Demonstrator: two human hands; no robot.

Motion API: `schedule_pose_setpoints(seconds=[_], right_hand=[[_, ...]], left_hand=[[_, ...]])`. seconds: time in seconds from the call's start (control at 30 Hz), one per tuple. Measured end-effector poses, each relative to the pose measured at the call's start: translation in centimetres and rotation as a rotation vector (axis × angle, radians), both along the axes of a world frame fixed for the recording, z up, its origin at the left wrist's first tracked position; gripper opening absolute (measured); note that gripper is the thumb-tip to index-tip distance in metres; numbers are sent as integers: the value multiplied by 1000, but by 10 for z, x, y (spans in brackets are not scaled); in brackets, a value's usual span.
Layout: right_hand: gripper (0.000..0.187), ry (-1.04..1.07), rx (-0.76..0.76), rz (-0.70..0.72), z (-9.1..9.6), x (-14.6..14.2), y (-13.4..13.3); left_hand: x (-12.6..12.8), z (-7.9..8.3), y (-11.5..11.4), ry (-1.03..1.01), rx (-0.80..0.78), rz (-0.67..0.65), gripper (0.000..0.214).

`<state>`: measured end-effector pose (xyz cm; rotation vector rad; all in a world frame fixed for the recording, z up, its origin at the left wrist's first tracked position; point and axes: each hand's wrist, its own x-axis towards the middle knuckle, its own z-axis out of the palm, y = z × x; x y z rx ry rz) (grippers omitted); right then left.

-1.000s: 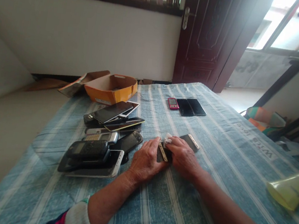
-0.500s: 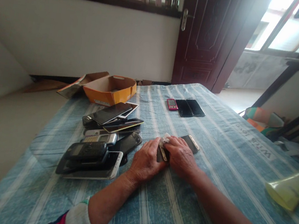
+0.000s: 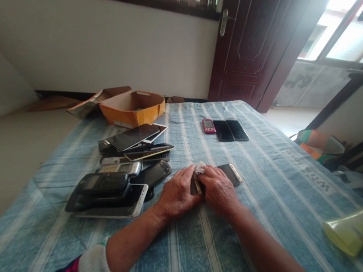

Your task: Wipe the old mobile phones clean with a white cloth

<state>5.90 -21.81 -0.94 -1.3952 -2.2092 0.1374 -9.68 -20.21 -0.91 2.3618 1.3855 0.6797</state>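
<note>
A dark smartphone with a gold edge [image 3: 230, 173] lies flat on the blue striped cloth [image 3: 265, 166]. My left hand [image 3: 176, 194] rests closed against its near end and steadies it. My right hand [image 3: 219, 190] lies over the phone with its fingers pressed on a small white wipe [image 3: 199, 169] at the phone's near end. Most of the phone is hidden under my right hand.
A pile of several old phones [image 3: 123, 168] lies left of my hands. An orange cardboard box [image 3: 134, 108] stands behind the pile. A pink phone [image 3: 208, 126] and two dark phones [image 3: 231, 131] lie in a row further back. A yellow-green bottle [image 3: 350, 229] lies at the right.
My right hand with the wipe has shifted slightly along the phone. The left hand and the other things stay where they were.
</note>
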Motion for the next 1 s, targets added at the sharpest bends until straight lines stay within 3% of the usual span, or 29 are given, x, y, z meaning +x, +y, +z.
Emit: schedule_pose_setpoints(seconds=[0.17, 0.33, 0.47, 1.0], right_hand=[[34, 13, -13, -84, 1, 4, -1], [28, 43, -5, 50, 1, -5, -7], [23, 3, -9, 44, 2, -6, -5], [36, -188, -125, -405, 10, 37, 0]], left_hand=[[1, -1, 1, -23, 12, -7, 69], [1, -5, 2, -37, 46, -24, 69], [0, -6, 2, -44, 68, -22, 68], [-1, -4, -1, -25, 39, -12, 74]])
